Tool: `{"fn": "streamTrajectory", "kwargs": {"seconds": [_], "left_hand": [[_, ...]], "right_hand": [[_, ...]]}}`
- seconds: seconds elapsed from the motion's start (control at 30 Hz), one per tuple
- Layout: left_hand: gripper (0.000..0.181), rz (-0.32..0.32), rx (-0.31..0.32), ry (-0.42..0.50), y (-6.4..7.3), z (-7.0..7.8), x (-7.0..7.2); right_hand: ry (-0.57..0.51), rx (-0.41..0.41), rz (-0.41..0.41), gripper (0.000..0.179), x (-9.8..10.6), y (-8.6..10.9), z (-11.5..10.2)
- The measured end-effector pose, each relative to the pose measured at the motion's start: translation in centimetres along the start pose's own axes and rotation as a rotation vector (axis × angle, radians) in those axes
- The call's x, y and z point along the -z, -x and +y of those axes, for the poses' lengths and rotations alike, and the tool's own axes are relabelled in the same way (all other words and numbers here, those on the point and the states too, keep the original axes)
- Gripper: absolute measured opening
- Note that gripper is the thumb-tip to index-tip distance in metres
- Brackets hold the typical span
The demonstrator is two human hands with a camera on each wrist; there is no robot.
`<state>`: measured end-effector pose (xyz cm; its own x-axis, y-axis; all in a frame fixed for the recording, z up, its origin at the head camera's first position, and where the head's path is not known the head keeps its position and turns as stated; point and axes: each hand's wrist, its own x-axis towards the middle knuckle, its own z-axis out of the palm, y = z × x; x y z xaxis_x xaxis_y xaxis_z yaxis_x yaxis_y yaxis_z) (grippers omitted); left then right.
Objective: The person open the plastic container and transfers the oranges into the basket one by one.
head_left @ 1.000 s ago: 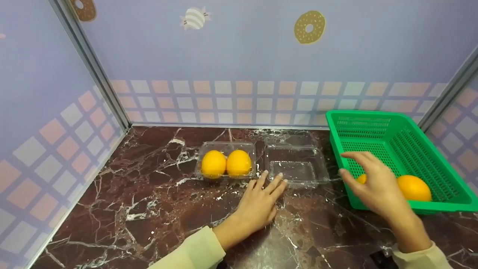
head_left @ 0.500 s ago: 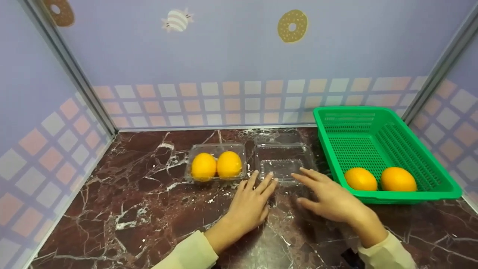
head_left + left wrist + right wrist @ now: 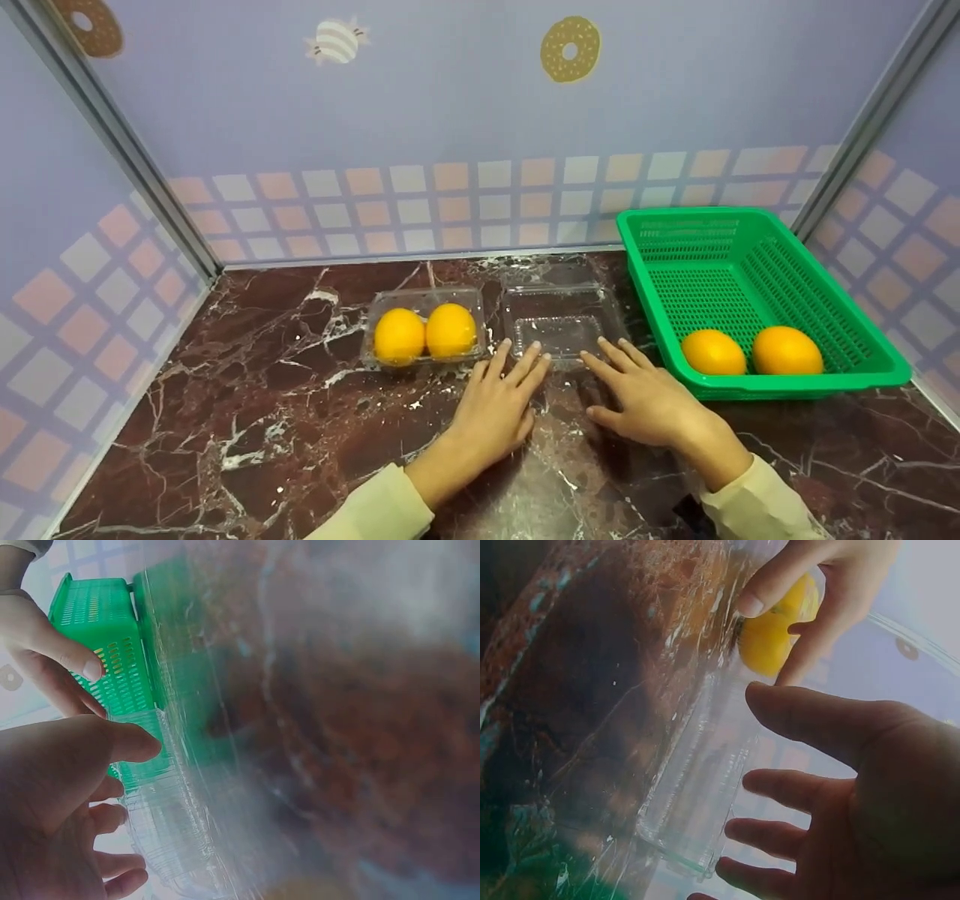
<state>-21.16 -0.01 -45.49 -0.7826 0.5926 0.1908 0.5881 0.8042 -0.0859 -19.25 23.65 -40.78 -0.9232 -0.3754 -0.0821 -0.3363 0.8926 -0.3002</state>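
Note:
A see-through plastic box stands on the dark marbled counter, its raised lid leaning back behind it. At its near left corner is my left hand, fingers spread and extended; the fingertips are at the near edge, and contact is hard to tell. My right hand is by the near right side of the same box, fingers apart and holding nothing. In the right wrist view, the box lies just beyond the right fingertips. Left of it, a second clear box holds two oranges, side by side.
At the right stands a green slotted basket with two oranges near its front wall. A purple patterned wall closes off the back, and side panels with metal corner strips flank the counter.
My right hand has moved left from above the basket to the near right side of the clear box. The left hand stays by the box. The head view has shifted slightly right.

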Motion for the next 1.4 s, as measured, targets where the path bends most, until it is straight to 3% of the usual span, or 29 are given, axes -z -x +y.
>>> {"fn": "streamTrajectory", "kwargs": {"seconds": [0.6, 1.1, 1.4], "left_hand": [[0.076, -0.013, 0.014, 0.044, -1.1, 0.3, -0.3], [0.079, -0.05, -0.041, 0.034, -2.8, 1.6, -0.2], [0.082, -0.059, -0.029, 0.094, -2.7, 1.4, -0.1]], "right_hand": [[-0.068, -0.075, 0.065, 0.071, -0.4, -0.2, -0.2], [-0.074, -0.174, 0.053, 0.075, -0.5, 0.7, 1.0], [-0.071, -0.171, 0.052, 0.077, -0.5, 0.3, 0.8]]}}
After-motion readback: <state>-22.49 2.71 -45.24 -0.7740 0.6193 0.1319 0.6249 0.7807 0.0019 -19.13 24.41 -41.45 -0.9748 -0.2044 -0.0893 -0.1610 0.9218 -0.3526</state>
